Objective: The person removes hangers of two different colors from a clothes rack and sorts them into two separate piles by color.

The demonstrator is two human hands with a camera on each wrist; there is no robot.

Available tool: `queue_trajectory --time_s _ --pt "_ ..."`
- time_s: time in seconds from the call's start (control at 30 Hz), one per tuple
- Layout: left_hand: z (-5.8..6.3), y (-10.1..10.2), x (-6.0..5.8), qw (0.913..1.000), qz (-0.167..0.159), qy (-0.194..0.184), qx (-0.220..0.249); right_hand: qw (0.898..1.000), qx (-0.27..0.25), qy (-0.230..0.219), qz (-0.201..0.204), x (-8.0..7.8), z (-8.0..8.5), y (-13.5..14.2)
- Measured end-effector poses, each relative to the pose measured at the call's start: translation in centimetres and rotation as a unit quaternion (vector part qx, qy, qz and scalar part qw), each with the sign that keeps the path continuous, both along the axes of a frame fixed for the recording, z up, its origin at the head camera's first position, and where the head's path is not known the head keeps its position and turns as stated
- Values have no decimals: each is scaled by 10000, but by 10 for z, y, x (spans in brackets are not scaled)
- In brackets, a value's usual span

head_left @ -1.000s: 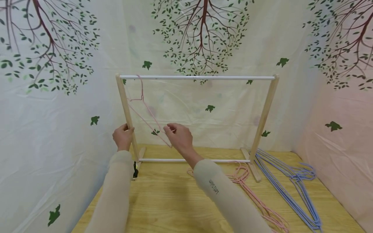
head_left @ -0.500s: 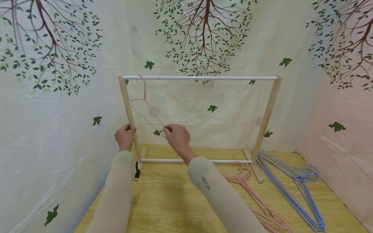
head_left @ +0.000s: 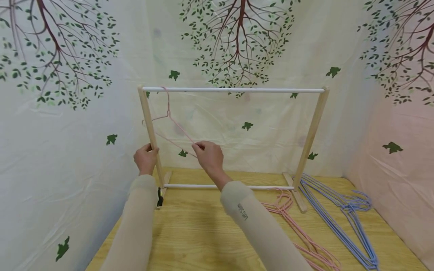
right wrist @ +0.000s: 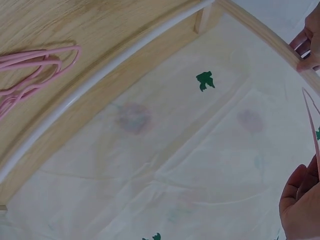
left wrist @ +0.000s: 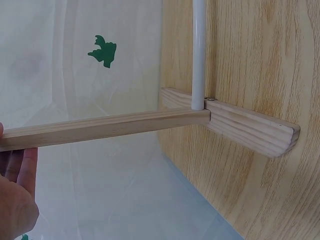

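A pink wire hanger (head_left: 168, 103) hangs by its hook from the white top bar (head_left: 234, 90) of a small wooden rack, near its left end. My right hand (head_left: 210, 159) pinches the sloping side of this hanger between thumb and fingers. In the right wrist view the hanger's corner (right wrist: 306, 102) sticks out beyond the right hand (right wrist: 302, 207). My left hand (head_left: 145, 160) grips the rack's left post (head_left: 148, 116) at about mid-height. The left wrist view has that left hand (left wrist: 17, 200) at its edge, fingers behind the post (left wrist: 110, 127).
Several pink hangers (head_left: 303, 232) lie in a pile on the wood-grain table (head_left: 190, 226), partly behind the right sleeve. Several blue hangers (head_left: 349, 206) lie to their right. A black strap (head_left: 159, 197) is by the rack's left foot. Printed sheets surround the table.
The right hand was just by the hanger's lower corner a second ago; it now pinches the sloping side. The hanger has swung slightly round. The left hand has stayed on the post.
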State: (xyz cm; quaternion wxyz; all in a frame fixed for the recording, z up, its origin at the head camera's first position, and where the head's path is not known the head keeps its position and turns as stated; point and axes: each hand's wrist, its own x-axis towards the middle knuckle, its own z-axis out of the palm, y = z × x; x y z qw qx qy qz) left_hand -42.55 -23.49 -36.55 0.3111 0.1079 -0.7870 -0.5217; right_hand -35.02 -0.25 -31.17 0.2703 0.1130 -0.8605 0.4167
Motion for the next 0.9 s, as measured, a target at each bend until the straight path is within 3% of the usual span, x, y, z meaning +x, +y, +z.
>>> queue_trajectory --time_s 0.4,0.9 --pt "0 0 1 10000 20 -33 -76 9962 -651 546 -203 3 8 15" --pt "1 -2 -7 10000 -49 -38 -64 9864 -1387 831 -290 -4 8 69"
